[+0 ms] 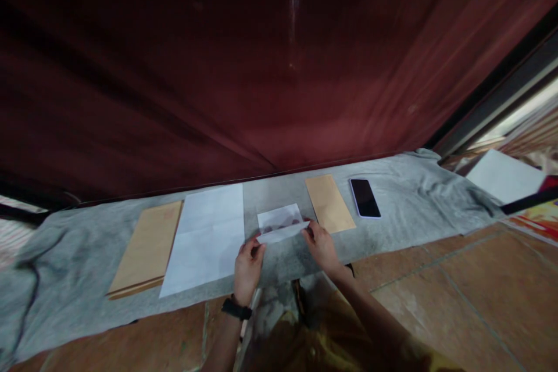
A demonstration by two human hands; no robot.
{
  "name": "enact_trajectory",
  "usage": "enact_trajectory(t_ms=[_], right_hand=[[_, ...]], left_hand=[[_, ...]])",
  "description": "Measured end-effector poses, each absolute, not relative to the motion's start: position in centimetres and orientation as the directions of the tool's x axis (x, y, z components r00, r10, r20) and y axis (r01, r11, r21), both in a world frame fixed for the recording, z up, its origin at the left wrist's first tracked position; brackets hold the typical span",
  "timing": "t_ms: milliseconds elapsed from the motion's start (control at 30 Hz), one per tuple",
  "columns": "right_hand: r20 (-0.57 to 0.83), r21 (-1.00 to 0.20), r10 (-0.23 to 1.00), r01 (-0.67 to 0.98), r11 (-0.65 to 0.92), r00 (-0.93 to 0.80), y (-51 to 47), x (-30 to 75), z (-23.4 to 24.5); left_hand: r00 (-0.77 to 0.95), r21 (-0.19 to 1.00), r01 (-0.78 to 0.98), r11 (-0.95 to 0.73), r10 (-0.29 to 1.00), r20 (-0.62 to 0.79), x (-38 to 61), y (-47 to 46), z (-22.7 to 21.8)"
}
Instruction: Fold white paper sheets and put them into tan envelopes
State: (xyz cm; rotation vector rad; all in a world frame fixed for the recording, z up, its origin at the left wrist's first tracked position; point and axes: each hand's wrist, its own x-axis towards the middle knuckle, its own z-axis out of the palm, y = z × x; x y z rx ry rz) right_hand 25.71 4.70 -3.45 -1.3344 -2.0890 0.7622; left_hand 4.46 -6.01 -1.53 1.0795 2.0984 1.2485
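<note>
A small folded sheet of white paper (280,220) is in front of me, its near flap raised off the grey cloth. My left hand (248,267) pinches the flap's left end between thumb and fingers, and a dark watch sits on that wrist. At the flap's right end, my right hand (320,244) is closed on the paper in the same way. To the left of the paper lie large white sheets (209,238), with faint crease lines. A single brown envelope (330,203) rests just beyond my right hand.
Brown envelopes (146,247) lie stacked at the left. A phone (365,198) with a pale purple edge is at the right. Everything rests on a grey cloth (410,215) over a narrow surface, backed by a dark red sheet (279,70). Tiled floor (436,290) shows in front.
</note>
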Motion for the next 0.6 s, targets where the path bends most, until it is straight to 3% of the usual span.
enact_trajectory(t_ms=[133, 367, 600], right_hand=[[0.118, -0.669, 0.946, 0.680, 0.301, -0.303, 5.1, 24.7, -3.0], [0.128, -0.551, 0.957, 0.784, 0.287, -0.260, 5.6, 23.6, -3.0], [0.078, -0.428, 0.965, 0.866, 0.259, -0.250, 5.8, 23.0, -2.7]], left_hand=[[-0.614, 0.843, 0.408, 0.352, 0.789, -0.032, 5.2, -4.9, -0.6], [-0.659, 0.682, 0.527, 0.507, 0.750, -0.048, 6.1, -3.6, 0.4], [-0.702, 0.634, 0.509, 0.582, 0.707, -0.085, 6.6, -3.0, 0.6]])
